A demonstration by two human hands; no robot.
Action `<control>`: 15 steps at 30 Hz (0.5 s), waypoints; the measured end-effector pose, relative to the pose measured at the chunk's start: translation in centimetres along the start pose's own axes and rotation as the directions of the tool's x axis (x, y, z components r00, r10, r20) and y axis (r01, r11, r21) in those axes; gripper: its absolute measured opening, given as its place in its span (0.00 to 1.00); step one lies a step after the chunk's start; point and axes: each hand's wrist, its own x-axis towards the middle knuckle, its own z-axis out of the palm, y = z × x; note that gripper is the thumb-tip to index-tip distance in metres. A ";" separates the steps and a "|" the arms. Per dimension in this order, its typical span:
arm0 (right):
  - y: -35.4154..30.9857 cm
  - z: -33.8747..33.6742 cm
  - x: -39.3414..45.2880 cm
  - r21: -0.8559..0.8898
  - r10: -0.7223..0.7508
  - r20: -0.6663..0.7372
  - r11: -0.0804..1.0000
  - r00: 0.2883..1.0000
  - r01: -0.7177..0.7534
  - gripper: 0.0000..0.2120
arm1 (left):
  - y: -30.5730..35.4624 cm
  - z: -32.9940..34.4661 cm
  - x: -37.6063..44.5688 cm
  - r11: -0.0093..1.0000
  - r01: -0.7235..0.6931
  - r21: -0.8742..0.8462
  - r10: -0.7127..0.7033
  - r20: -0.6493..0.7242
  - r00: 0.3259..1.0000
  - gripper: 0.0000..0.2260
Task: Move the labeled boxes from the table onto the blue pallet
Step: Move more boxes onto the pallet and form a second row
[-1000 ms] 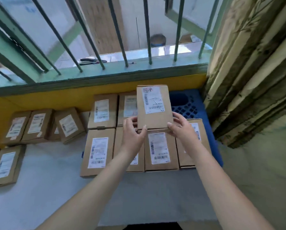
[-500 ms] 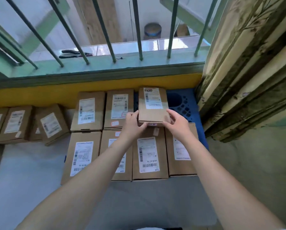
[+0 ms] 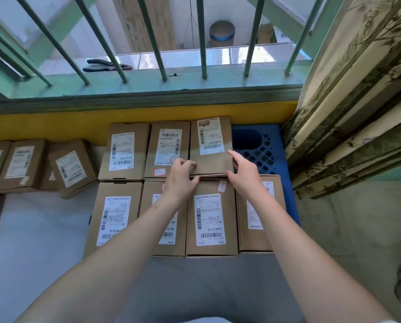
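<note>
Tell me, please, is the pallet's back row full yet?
Not full: bare blue plastic pallet shows right of the third brown cardboard box.

A brown labeled box lies flat in the back row on the blue pallet, against its neighbours.

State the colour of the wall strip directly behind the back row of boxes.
Yellow: the wall strip is plain yellow, seen in the head view.

Both hands, left hand and right hand, grip the near corners of a labeled box lying in the blue pallet's far row, beside its bare far right corner.
</note>
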 end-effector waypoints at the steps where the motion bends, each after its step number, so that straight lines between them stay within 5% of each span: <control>1: -0.1 0.1 0.0 -0.041 -0.005 0.029 0.999 1.000 0.007 0.28 | -0.2 0.0 -0.2 1.000 0.000 0.001 0.000 -0.010 1.000 0.15; 7: 0.3 1.3 -0.2 -0.417 -0.013 0.043 0.908 0.999 0.030 0.22 | -0.6 -0.3 -0.2 0.996 -0.027 0.087 0.023 0.045 0.999 0.12; 10: -0.4 2.5 -0.2 -0.421 -0.017 -0.026 0.907 1.000 0.004 0.24 | -0.6 -1.1 -0.4 0.999 -0.019 0.028 0.017 0.062 0.998 0.17; 15: -4.3 6.0 -0.3 -0.256 -0.087 -0.104 0.965 0.991 0.058 0.27 | -1.2 -4.0 -2.6 0.990 0.066 -0.125 -0.081 -0.121 0.989 0.20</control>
